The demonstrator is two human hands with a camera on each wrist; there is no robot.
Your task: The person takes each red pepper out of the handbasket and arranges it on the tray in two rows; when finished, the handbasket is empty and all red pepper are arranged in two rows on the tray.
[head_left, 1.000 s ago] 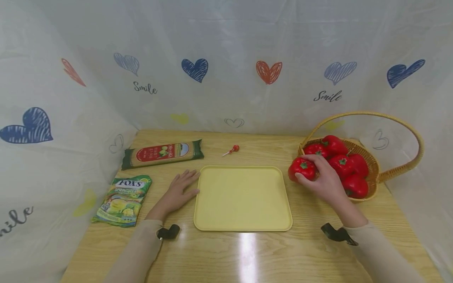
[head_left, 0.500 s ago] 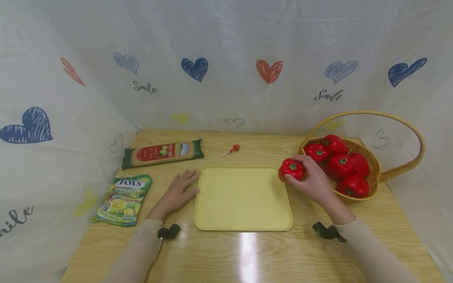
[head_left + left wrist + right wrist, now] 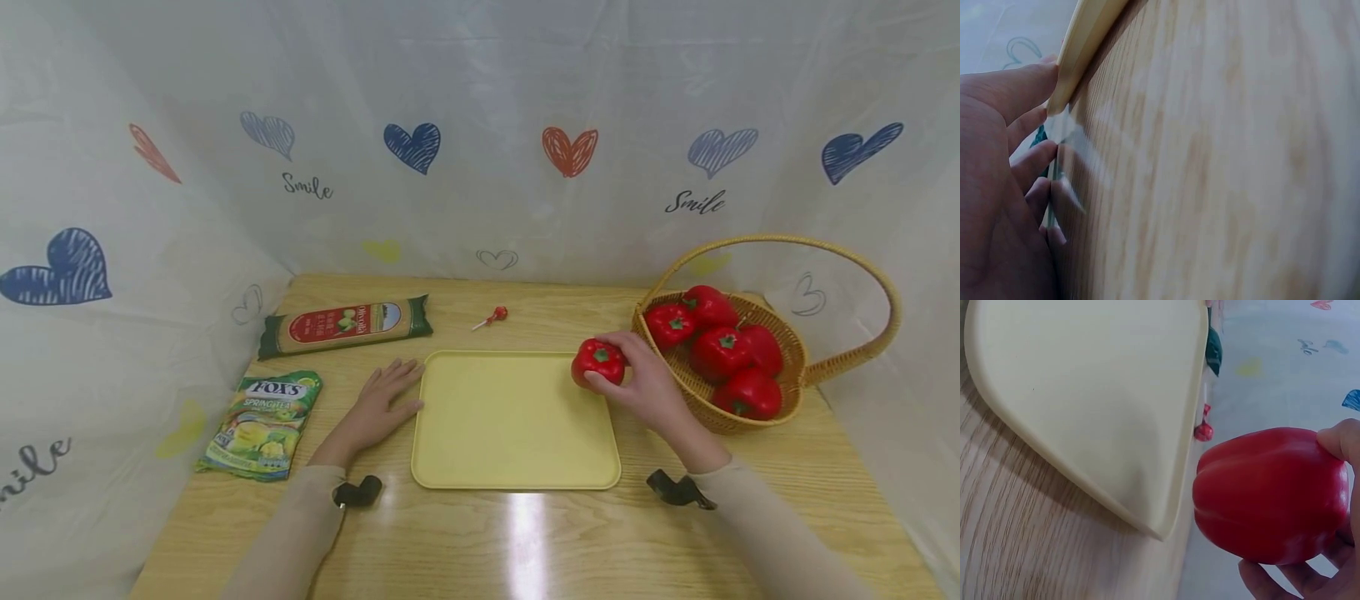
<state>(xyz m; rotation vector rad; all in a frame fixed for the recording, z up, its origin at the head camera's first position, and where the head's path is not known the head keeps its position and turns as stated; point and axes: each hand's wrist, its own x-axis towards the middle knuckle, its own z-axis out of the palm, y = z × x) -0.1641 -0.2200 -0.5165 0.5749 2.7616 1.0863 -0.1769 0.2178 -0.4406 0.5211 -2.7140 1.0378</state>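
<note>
A red bell pepper (image 3: 597, 362) with a green stem is in my right hand (image 3: 643, 385), thumb on its near side and fingers around the far side. In the right wrist view the pepper (image 3: 1272, 495) hangs above table level, near a corner of the yellow tray (image 3: 1085, 381). From the head view it overlaps the upper right corner of the tray (image 3: 513, 425). My left hand (image 3: 381, 406) lies flat on the table with fingers spread, thumb touching the tray's left edge. The left wrist view shows that thumb (image 3: 1029, 84) against the tray's rim (image 3: 1088, 44).
A wicker basket (image 3: 795, 354) with a tall handle stands at the right, holding several red peppers (image 3: 720, 352). A lollipop (image 3: 495, 316) lies behind the tray. At the left are a long Olivoilà packet (image 3: 345, 327) and a green FOX'S candy bag (image 3: 261, 427).
My right hand has carried the bell pepper left, from the basket's edge to over the tray's upper right corner. The left hand and the tray have stayed put.
</note>
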